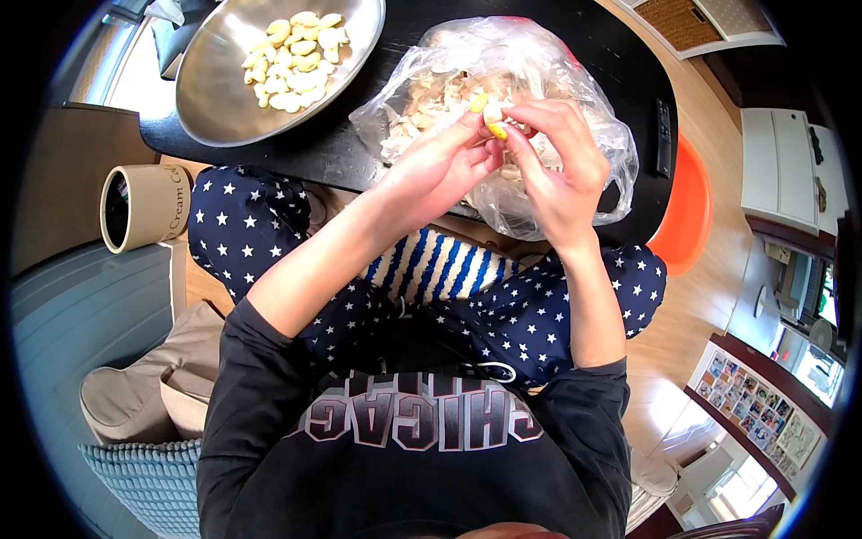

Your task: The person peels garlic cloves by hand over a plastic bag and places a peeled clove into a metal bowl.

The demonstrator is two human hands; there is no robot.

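Observation:
My left hand (449, 166) and my right hand (561, 166) meet at the fingertips over a clear plastic bag (615, 135). Between them they pinch a small pale piece that looks like a garlic clove (493, 113). Both thumb tips show bright yellow; whether this is a cover or coloured nails is unclear. Papery, pale brown skins (431, 99) fill the open bag beneath. To the left, a wide steel bowl (202, 99) holds several smooth, cream-yellow cloves (292, 67), heaped toward its far side.
Bowl and bag stand on a low black table (346, 166) with a rounded edge. A dark remote (663, 135) lies at its right edge, by an orange stool (690, 211). A beige bin (162, 207) stands at left. My crossed legs are close to the table's front.

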